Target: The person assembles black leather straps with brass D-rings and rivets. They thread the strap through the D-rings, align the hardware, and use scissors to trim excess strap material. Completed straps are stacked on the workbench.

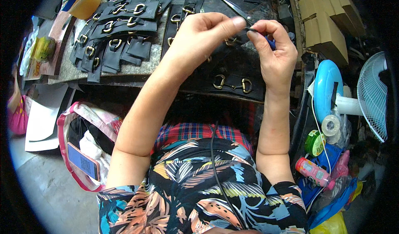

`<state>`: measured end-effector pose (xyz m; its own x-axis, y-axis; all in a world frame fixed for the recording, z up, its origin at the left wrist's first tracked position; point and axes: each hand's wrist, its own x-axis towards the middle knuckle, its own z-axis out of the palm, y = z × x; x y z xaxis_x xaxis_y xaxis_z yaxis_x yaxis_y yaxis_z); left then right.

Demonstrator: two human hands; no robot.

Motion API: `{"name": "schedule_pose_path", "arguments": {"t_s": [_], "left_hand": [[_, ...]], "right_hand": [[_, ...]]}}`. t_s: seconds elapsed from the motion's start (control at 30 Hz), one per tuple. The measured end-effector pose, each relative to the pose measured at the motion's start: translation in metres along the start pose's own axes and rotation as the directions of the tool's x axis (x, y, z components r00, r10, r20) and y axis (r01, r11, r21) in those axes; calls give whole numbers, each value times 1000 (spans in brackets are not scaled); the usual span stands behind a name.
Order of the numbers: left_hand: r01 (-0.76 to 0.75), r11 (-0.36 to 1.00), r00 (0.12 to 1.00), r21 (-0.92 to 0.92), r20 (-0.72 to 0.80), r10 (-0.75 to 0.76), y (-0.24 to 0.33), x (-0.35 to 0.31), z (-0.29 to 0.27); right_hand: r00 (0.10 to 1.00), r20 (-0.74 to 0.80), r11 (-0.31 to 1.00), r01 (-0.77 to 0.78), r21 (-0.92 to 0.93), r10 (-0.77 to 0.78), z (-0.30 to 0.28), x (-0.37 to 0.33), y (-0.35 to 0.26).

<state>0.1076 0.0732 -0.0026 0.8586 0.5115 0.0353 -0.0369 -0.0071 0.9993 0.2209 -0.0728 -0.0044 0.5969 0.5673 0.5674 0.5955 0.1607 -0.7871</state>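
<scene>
My left hand [203, 32] and my right hand [276, 43] come together above the dark worktable, both closed in a pinch. Between their fingertips is a small dark strip [249, 29]; its kind is too small to tell. Scissors [233, 5] with pointed metal blades are behind my hands, and a bit of blue handle shows past my right fingers. I cannot tell whether the right hand also holds them or they lie on the table. Below my hands, a black leather strap [234, 85] with a gold-coloured horsebit buckle lies along the table's near edge.
Several similar black straps [124, 24] are heaped on a grey slab at left. A tub [85, 3] stands beyond them. Cardboard boxes [322, 30], a fan [372, 95] and a pink bottle [314, 171] are at right. A bag with a phone [83, 161] is at lower left.
</scene>
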Motion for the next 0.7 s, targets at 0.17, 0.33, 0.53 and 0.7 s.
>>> {"name": "schedule_pose_path", "arguments": {"t_s": [0.17, 0.33, 0.53, 0.7], "left_hand": [[-174, 969, 981, 176, 112, 155, 4, -4, 0], [-280, 945, 953, 169, 171, 252, 3, -3, -1], [-321, 929, 943, 187, 150, 296, 1, -2, 0], [-347, 913, 936, 213, 145, 322, -2, -1, 1]], "right_hand": [[1000, -7, 1000, -7, 15, 7, -2, -1, 2], [990, 13, 984, -138, 117, 137, -3, -4, -2], [984, 15, 958, -178, 225, 179, 0, -1, 1], [990, 78, 973, -129, 194, 115, -5, 0, 3]]}}
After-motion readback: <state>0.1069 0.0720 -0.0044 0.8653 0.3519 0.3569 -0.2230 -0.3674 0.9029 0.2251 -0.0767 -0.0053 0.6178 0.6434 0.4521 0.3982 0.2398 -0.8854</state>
